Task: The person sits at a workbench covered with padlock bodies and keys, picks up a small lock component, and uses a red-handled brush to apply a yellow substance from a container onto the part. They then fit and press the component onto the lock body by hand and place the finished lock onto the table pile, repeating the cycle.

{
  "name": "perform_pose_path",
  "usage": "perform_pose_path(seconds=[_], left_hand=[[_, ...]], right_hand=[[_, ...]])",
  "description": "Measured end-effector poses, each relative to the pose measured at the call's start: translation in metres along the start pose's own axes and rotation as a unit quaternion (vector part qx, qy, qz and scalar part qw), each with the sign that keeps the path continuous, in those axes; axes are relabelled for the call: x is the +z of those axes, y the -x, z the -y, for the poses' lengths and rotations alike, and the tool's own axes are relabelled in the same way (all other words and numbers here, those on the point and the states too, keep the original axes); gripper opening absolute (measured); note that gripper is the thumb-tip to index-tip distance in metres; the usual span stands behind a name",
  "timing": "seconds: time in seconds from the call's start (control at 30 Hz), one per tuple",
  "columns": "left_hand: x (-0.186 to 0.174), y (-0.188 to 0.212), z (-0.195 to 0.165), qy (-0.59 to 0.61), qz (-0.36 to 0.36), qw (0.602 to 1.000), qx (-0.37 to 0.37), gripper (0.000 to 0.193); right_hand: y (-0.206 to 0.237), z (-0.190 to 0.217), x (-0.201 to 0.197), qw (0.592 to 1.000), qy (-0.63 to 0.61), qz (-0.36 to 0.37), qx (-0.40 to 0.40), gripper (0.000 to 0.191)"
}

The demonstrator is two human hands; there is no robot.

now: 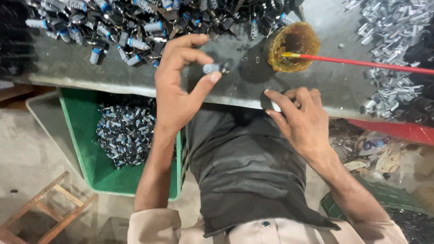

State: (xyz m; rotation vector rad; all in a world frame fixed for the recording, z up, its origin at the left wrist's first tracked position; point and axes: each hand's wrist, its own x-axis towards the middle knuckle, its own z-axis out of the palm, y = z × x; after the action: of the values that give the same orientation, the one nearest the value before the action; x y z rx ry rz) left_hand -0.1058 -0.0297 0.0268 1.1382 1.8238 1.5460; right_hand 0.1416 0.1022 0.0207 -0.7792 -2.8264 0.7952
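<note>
My left hand (178,88) is raised over the grey worktable (235,86), pinching a small grey cylindrical part (212,68) between thumb and fingers. My right hand (300,119) rests at the table's near edge, its fingertips curled around a small pale piece (275,106) that is mostly hidden. A heap of black and blue parts (135,22) lies on the table beyond my left hand. A cup of amber glue (291,46) stands between the hands, with a red-handled brush (361,63) resting in it.
A green crate (81,135) on the floor at my left holds several finished black and silver parts (126,135). Silver metal clips (391,40) pile up at the table's right. A wooden stool (43,212) stands lower left. Scrap and a red edge lie lower right.
</note>
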Motion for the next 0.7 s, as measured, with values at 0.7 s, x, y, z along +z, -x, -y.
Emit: perform_pose_path(seconds=[0.7], left_hand=[[0.069, 0.047, -0.020, 0.186, 0.189, 0.937, -0.227, 0.016]], right_hand=[[0.031, -0.017, 0.024, 0.866, -0.490, -0.042, 0.088, 0.019]])
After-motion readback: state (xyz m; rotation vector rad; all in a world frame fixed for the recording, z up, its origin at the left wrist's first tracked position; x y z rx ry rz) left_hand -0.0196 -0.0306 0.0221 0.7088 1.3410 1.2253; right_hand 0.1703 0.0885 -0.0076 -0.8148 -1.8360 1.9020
